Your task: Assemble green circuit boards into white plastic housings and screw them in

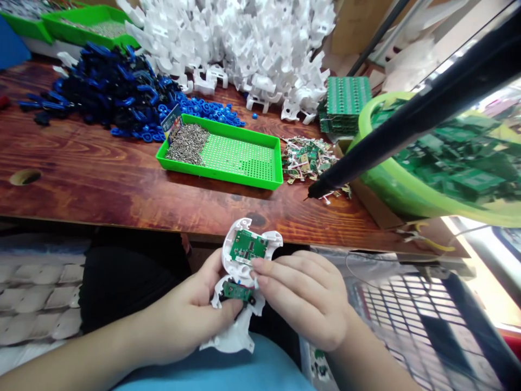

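Observation:
A white plastic housing [228,338] is held over my lap, just off the table's front edge. Set in its upper part is a green circuit board [249,245]; a smaller green board [236,290] sits lower, with black parts beside it. My left hand [199,304] grips the housing from the left, its thumb across the lower part near the small board. From the right, the fingers of my right hand [305,296] press together at the middle of the housing, between the two boards. Whatever small piece may be under those fingertips is hidden.
A green tray [244,182] of small screws [187,144] stands on the wooden table [101,184]. Behind lie blue and black parts [109,87] and heaped white housings [244,43]. A dark screwdriver-like rod [386,119] slants above small boards [307,157]; a green basin [366,157] holds circuit boards.

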`<state>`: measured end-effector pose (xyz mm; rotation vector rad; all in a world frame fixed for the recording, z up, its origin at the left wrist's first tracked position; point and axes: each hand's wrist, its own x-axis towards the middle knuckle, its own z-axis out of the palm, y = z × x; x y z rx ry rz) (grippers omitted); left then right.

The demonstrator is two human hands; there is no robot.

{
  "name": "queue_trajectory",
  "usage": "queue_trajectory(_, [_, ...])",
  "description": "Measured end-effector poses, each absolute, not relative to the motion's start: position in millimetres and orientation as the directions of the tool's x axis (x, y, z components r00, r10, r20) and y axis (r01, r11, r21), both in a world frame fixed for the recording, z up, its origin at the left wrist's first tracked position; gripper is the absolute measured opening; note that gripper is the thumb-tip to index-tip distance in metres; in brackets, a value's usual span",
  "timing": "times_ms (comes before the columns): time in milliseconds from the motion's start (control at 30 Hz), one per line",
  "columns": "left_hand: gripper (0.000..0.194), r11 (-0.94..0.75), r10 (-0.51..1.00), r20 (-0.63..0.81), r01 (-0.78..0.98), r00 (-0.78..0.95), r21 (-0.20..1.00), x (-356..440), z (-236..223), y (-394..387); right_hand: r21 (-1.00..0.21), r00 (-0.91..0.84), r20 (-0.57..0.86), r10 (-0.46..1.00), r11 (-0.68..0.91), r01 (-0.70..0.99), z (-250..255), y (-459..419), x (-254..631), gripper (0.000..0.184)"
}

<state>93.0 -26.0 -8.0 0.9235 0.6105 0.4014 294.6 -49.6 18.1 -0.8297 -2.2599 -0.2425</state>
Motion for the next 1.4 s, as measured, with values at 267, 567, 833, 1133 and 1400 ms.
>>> queue_trajectory(267, [0.062,0.764,0.452,-0.363,-0.144,0.814,0.629,91,-15,-23,-0.070,-0.555,0.640,0.532,0.759,0.647,24,-42,295,0.012])
queue_trajectory(567, [0.074,0.870,0.323,-0.399,-0.103,0.858,0.482,86,-17,-20,0.093,-0.735,0.520,0.436,0.826,0.556,39,-36,296,0.018])
queue_trajectory(833, [0.061,0.578,0.522,-0.355,-0.015,0.776,0.816,88,-8,-23,0.001,-0.719,0.458,0.522,0.809,0.588,40,-40,301,0.029])
queue_trajectory(1133, [0.060,0.202,0.631,-0.188,0.075,0.752,0.977,88,-4,-27,-0.280,-0.407,0.635,0.657,0.686,0.672,11,-56,293,0.021])
queue_trajectory(1400, [0.052,0.059,0.663,-0.134,0.126,0.737,0.990,89,-9,-28,-0.326,-0.374,0.627,0.684,0.666,0.671,16,-57,288,0.019])
